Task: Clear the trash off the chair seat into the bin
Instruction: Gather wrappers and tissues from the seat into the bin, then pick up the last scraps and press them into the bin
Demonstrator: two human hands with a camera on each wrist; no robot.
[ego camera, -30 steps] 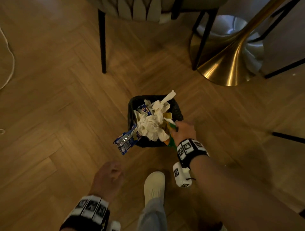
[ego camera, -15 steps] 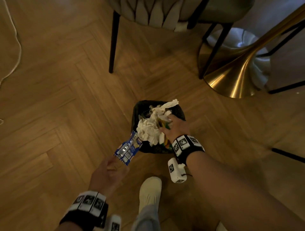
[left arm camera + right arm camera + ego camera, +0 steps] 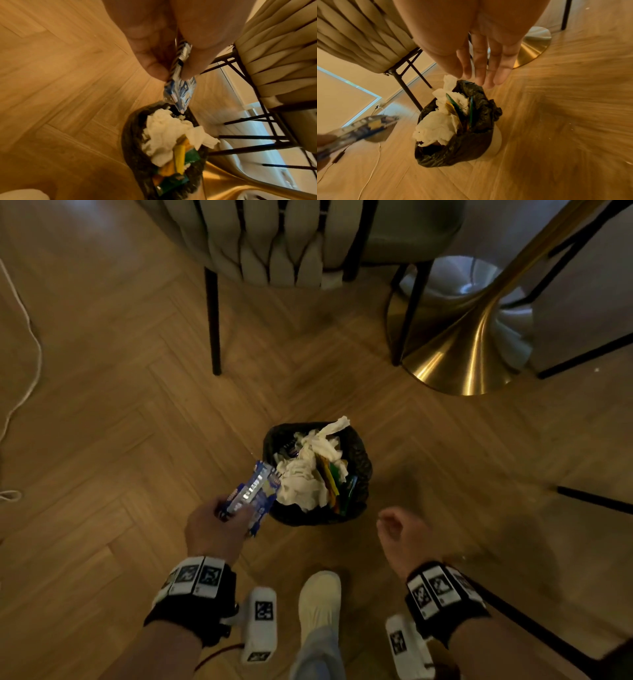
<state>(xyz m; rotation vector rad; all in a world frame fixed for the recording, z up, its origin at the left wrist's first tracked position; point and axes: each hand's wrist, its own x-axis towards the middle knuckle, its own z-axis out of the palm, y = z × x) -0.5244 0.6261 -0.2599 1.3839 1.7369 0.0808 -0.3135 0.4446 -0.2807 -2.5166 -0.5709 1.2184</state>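
A small bin lined with a black bag [image 3: 359,467] [image 3: 471,142] [image 3: 132,152] stands on the wood floor, heaped with crumpled white tissues [image 3: 301,484] [image 3: 436,128] and yellow and green wrappers [image 3: 337,481] [image 3: 180,155]. My left hand [image 3: 219,525] [image 3: 169,65] pinches a blue and white snack wrapper [image 3: 251,494] [image 3: 180,94] [image 3: 359,128] at the bin's left rim. My right hand [image 3: 394,535] [image 3: 484,67] hovers empty just right of and nearer than the bin, fingers straight in the right wrist view.
A woven beige chair [image 3: 274,244] on black legs [image 3: 214,320] stands beyond the bin. A gold table base [image 3: 462,354] sits to the right, with more black legs around it. A white cable [image 3: 30,344] trails at the left. My white shoe [image 3: 318,601] is near.
My left hand reached up and took hold of the blue wrapper hanging off the bin. My right hand let go of the trash and drew back from the bin.
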